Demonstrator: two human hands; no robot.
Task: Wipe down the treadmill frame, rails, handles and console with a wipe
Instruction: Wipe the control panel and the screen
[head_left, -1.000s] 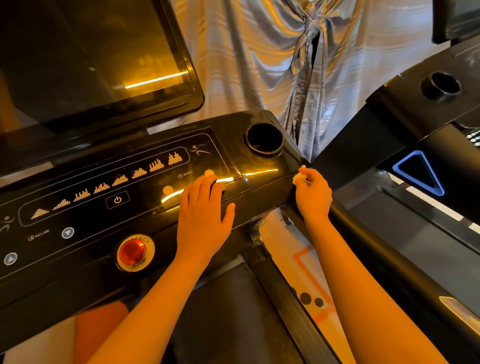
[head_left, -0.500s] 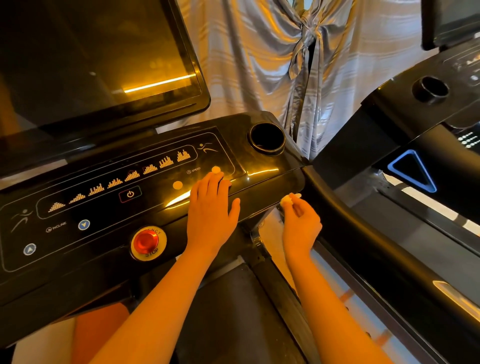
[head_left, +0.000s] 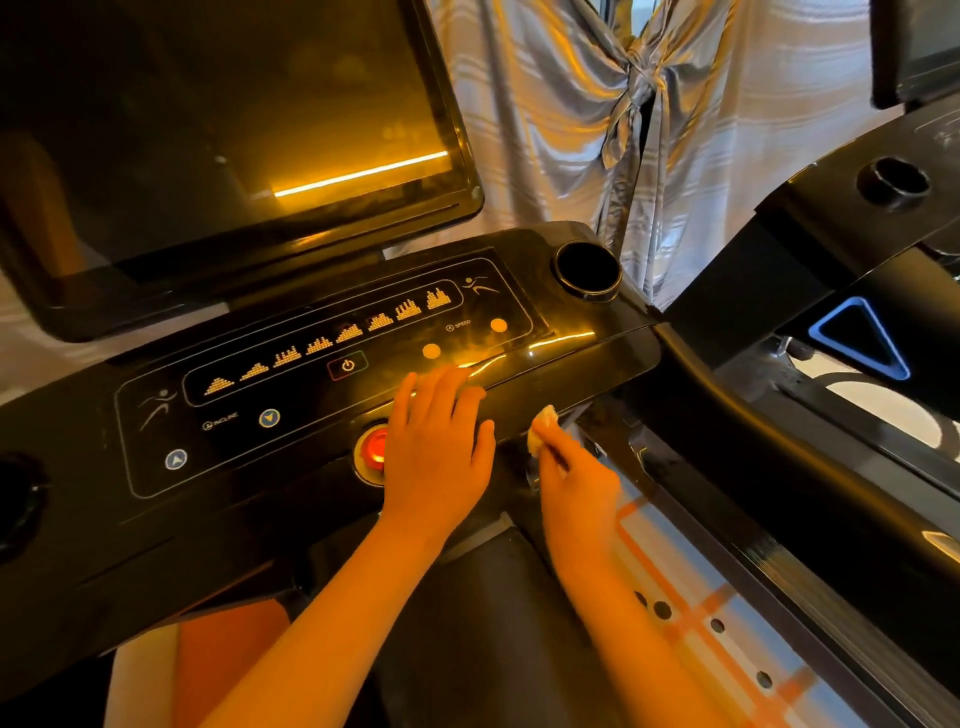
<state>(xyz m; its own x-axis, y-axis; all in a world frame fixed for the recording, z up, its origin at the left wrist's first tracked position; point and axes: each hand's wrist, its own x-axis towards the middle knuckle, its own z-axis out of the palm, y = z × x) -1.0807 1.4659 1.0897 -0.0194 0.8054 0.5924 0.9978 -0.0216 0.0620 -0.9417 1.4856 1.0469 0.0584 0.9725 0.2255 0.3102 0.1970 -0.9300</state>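
our left hand (head_left: 436, 457) lies flat, fingers straight, on the console (head_left: 291, 431) front edge | our right hand (head_left: 576, 483) pinches a small wipe (head_left: 540, 428) against the console's lower right edge

The glossy black treadmill console (head_left: 234, 483) slopes toward the person. Its panel is lit with amber bar-graph icons, a power symbol and blue arrow buttons. A round red stop button (head_left: 371, 449) sits low on its front, and a dark round cup holder (head_left: 587, 270) is sunk into its right corner. A small pale crumpled wipe (head_left: 543, 423) is pinched at the fingertips of the right hand (head_left: 576, 486), up against the console's lower front edge, to the right of the button. The thick black side handle (head_left: 737, 431) runs back from that corner — apart from the wipe.
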